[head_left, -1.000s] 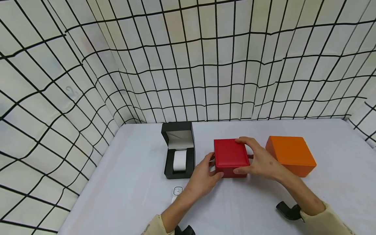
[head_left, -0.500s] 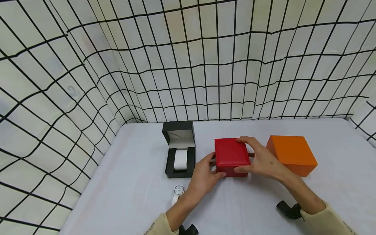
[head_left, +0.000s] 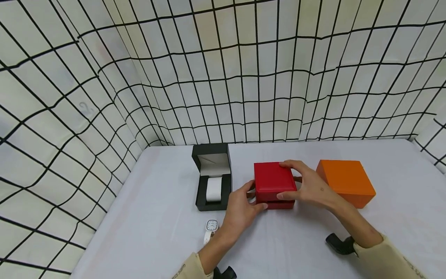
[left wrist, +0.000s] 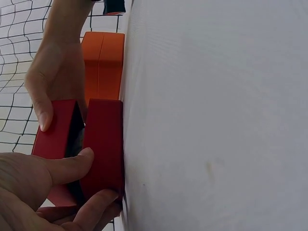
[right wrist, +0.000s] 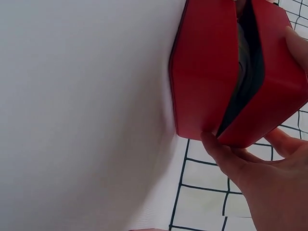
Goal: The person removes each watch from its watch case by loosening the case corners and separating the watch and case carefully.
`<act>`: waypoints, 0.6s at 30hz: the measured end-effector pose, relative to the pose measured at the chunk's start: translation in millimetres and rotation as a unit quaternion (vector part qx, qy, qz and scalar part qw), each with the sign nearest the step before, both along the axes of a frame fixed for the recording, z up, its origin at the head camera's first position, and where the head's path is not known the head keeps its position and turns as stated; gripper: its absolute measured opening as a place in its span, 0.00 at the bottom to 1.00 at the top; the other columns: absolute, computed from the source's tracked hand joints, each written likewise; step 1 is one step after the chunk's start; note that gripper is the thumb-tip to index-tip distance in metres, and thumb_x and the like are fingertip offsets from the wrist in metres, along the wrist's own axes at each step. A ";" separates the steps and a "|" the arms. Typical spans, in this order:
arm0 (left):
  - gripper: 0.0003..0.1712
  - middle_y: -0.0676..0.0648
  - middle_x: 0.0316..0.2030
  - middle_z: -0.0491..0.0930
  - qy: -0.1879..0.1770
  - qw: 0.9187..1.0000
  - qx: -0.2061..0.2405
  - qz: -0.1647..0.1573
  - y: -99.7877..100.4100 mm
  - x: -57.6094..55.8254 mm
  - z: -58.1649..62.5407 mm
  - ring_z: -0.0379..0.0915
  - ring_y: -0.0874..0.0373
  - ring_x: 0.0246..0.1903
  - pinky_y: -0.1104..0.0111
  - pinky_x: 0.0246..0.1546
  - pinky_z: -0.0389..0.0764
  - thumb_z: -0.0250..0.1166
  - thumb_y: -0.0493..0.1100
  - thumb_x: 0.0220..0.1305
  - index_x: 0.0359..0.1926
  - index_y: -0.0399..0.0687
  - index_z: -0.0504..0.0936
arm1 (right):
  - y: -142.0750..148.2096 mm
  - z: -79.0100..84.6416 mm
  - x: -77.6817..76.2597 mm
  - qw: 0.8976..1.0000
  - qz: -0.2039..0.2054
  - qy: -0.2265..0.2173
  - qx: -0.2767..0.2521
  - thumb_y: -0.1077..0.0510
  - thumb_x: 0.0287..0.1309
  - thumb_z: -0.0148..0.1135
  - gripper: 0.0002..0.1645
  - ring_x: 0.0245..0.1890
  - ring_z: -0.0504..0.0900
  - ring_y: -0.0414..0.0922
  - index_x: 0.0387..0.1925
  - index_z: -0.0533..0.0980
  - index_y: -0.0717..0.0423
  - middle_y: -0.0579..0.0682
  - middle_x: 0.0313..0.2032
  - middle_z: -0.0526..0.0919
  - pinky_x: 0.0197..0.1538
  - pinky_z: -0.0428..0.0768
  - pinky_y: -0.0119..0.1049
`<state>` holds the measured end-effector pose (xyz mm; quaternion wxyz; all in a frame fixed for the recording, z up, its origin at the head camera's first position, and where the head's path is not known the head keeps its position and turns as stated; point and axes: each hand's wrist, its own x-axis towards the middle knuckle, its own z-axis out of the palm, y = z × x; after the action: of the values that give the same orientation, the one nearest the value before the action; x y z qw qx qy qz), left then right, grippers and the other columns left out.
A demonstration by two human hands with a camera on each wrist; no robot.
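Note:
A red hinged box stands on the white table with its lid lifted a little at the front. Through the gap in the right wrist view I see a dark interior with something rounded inside, too dim to name. My left hand grips the box's lower part from the left, thumb on the front. From the right, my right hand holds the lid, its thumb on the front face and a finger at the top edge. Beside my left forearm lies a white wristwatch, its strap partly covered.
A black watch box stands with its lid raised to the left of the red box, a white cushion inside. An orange box sits to the right, close to my right hand. Black-lined grid netting borders the table's back.
The red box's lid has risen slightly from its base, opening a narrow front gap. My right hand has moved up a little with it; the left hand keeps its hold on the base.

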<state>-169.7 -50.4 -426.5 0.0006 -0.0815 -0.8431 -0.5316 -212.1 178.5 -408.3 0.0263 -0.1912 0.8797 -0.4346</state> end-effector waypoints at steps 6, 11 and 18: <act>0.40 0.38 0.64 0.82 -0.010 0.999 0.034 0.005 -0.3 -0.8 -2.3 0.85 0.42 0.58 0.64 0.49 0.88 0.79 0.29 0.53 0.68 0.37 0.76 | 0.9 6.4 -2.4 0.999 -0.012 -0.034 0.008 0.43 0.47 0.80 0.53 0.66 0.73 0.66 0.73 0.67 0.50 0.61 0.70 0.71 0.60 0.84 0.61; 0.41 0.38 0.65 0.81 -0.017 0.999 0.038 0.011 -1.1 0.2 -3.5 0.84 0.41 0.59 0.63 0.48 0.88 0.79 0.30 0.53 0.69 0.36 0.76 | 0.6 11.5 -4.2 0.997 -0.018 -0.070 0.009 0.40 0.49 0.78 0.53 0.65 0.75 0.70 0.75 0.66 0.47 0.62 0.72 0.69 0.58 0.85 0.59; 0.40 0.38 0.64 0.81 -0.014 1.000 0.022 0.013 -1.5 0.5 -4.3 0.84 0.40 0.59 0.62 0.49 0.88 0.79 0.32 0.54 0.69 0.36 0.76 | 1.8 15.4 -7.4 0.995 -0.017 -0.103 -0.005 0.40 0.52 0.77 0.51 0.63 0.79 0.67 0.75 0.66 0.46 0.61 0.71 0.69 0.58 0.84 0.57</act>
<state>-169.3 -51.9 -430.7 -0.0020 -0.0628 -0.8323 -0.5507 -219.5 180.3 -392.9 0.1083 -0.1311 0.8731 -0.4569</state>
